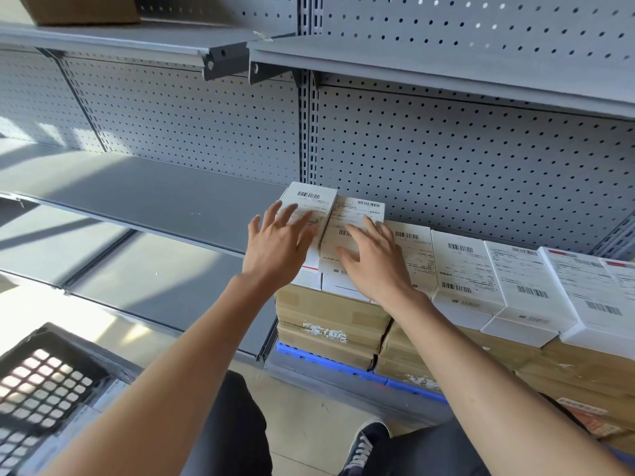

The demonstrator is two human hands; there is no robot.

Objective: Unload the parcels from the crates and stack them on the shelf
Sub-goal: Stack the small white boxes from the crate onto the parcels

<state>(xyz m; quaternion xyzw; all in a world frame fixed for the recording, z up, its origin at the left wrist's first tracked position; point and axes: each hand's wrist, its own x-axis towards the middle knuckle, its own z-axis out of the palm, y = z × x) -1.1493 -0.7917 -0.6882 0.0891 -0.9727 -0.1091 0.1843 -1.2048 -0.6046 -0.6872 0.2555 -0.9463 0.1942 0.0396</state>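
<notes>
Two white parcels with barcode labels lie side by side on top of a stack at the shelf's left end. My left hand (278, 243) rests flat with spread fingers on the left parcel (309, 206). My right hand (372, 259) lies flat on the right parcel (354, 214). A row of white labelled parcels (481, 269) runs to the right at the same level. Brown cardboard boxes (330, 321) sit stacked beneath them. A black lattice crate (41, 383) stands at the lower left, its inside mostly hidden.
Grey metal shelving with a pegboard back (189, 125) fills the view; the middle shelf (137, 194) to the left is bare. A brown box (79, 8) sits on the top shelf. A blue plastic pallet (326, 364) lies under the cardboard boxes. My shoe (364, 444) is below.
</notes>
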